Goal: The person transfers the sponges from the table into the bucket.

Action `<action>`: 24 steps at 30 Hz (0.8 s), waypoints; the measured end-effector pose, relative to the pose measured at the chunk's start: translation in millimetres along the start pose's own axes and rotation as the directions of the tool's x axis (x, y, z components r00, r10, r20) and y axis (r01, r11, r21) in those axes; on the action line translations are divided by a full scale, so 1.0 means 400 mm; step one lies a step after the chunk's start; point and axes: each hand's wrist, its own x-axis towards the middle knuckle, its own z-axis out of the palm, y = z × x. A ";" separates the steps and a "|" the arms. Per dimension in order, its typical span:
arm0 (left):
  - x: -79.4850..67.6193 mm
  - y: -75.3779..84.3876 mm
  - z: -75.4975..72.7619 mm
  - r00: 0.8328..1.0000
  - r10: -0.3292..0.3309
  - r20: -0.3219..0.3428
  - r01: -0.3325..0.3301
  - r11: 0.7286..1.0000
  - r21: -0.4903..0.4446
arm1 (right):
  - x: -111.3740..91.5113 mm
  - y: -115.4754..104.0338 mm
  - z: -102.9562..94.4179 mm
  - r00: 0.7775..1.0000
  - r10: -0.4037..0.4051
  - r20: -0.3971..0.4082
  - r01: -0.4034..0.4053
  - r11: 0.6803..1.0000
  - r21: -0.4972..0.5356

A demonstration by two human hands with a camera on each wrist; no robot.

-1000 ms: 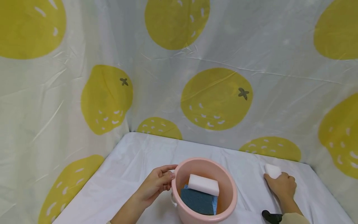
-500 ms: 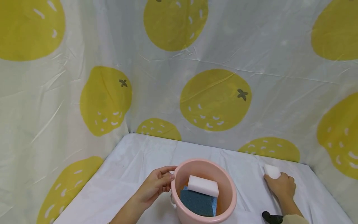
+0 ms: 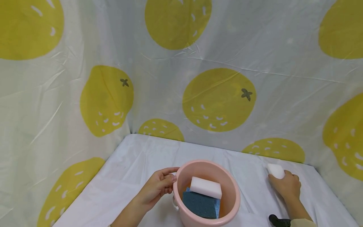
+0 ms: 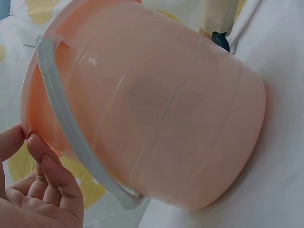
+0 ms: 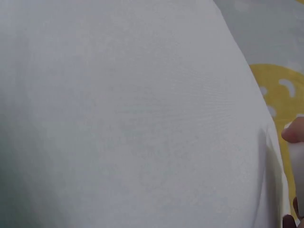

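A pink bucket [image 3: 231,184] stands at the front of the white-covered surface. My left hand [image 3: 157,189] pinches its rim between thumb and fingers, as the left wrist view shows, where the bucket's white handle [image 4: 78,133] hangs against the outer wall. Inside lie a white sponge block [image 3: 205,187] and a blue sponge with a dark green scouring side [image 3: 199,205], the white one partly over it. Toward the back right, my right hand [image 3: 289,187] grips another white sponge block [image 3: 275,171] between thumb and fingers. Only fingertips and a sponge edge [image 5: 297,173] appear in the right wrist view.
White wrinkled cloth [image 3: 158,151] covers the work surface. Behind and at both sides hangs a pale curtain [image 3: 158,82] printed with yellow lemons. A black wrist mount [image 3: 279,221] sits by the right sleeve [image 3: 302,223].
My right hand has lifted slightly, and the white sponge block in it has tilted. The left hand keeps its place at the bucket's rim.
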 end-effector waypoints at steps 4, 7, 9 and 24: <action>0.002 -0.003 0.001 1.000 -0.002 0.005 0.002 1.000 -0.003 | 0.001 -0.002 -0.018 1.000 -0.027 -0.008 0.027 1.000 0.012; 0.003 -0.004 0.002 1.000 -0.002 0.009 0.002 1.000 -0.004 | 0.006 0.000 -0.032 0.997 -0.068 -0.022 0.069 0.998 0.016; 0.004 -0.004 0.003 1.000 0.001 0.014 -0.001 1.000 -0.003 | 0.008 -0.001 -0.043 0.996 -0.091 -0.020 0.091 0.996 0.016; -0.002 0.009 0.008 1.000 0.013 -0.019 -0.012 0.999 0.052 | -0.012 -0.104 -0.132 0.958 -0.282 0.061 0.283 0.959 -0.009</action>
